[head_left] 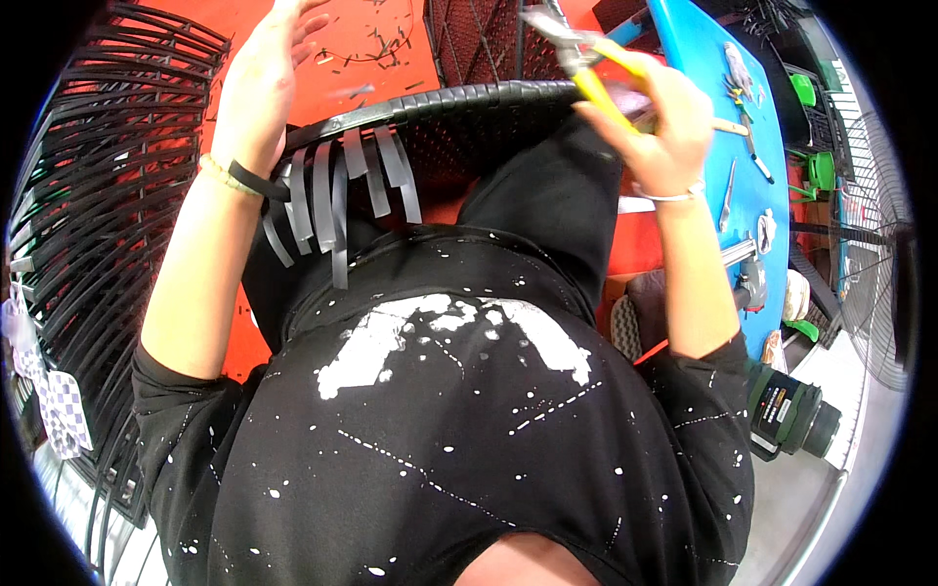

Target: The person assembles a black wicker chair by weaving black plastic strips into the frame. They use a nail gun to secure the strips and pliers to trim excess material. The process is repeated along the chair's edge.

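The person wears a loose black top [430, 430], sprinkled with small white spots and crossed by dashed white lines. Over its front there is a big white print [366, 356], broken and uneven like spilled paint. The black sleeves [186, 400] carry the same spots and end near the elbows. The trousers [547, 181] are plain black. A pale beaded bracelet [223, 174] and a black band [259, 184] circle the left wrist; a thin, light-coloured bracelet [669, 193] circles the right.

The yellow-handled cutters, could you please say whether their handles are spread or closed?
Spread: the yellow-handled cutters show a gap between their handles in the right hand.
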A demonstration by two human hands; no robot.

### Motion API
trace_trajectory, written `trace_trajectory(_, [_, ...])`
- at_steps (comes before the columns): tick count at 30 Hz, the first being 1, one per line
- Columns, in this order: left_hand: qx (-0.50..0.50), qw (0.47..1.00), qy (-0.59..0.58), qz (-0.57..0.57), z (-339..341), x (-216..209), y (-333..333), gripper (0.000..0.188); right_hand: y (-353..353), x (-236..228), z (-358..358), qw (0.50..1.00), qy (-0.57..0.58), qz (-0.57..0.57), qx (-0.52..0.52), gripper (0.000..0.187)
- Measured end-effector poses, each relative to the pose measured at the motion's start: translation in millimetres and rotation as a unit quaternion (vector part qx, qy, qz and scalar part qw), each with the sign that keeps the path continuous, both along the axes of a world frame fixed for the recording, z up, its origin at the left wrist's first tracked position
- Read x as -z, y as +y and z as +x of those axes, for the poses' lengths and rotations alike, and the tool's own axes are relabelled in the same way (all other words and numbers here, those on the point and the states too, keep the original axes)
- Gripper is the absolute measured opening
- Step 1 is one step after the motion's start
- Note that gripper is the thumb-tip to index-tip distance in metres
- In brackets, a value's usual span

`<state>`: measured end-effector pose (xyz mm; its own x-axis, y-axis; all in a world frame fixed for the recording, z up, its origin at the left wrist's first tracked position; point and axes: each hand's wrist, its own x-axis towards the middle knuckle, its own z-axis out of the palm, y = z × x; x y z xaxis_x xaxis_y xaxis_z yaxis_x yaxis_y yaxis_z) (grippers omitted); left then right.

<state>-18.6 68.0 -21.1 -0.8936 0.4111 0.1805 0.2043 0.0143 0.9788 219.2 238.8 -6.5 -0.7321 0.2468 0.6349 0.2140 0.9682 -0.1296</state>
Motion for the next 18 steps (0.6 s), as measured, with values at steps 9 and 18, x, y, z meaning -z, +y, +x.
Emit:
trace_trajectory(9, [0.405, 0.905, 0.008, -0.129, -36.8, 13.4, -28.6, 0.031, 119.6, 74.5, 254.0, 0.835, -0.121, -0.041, 0.536, 0.087])
trace_trajectory(18, [0.444, 0.870, -0.039, -0.210, -29.2, 7.6, -23.8, 0.026, 127.7, 104.4, 262.0, 0.842, -0.097, 0.066, 0.527, 0.091])
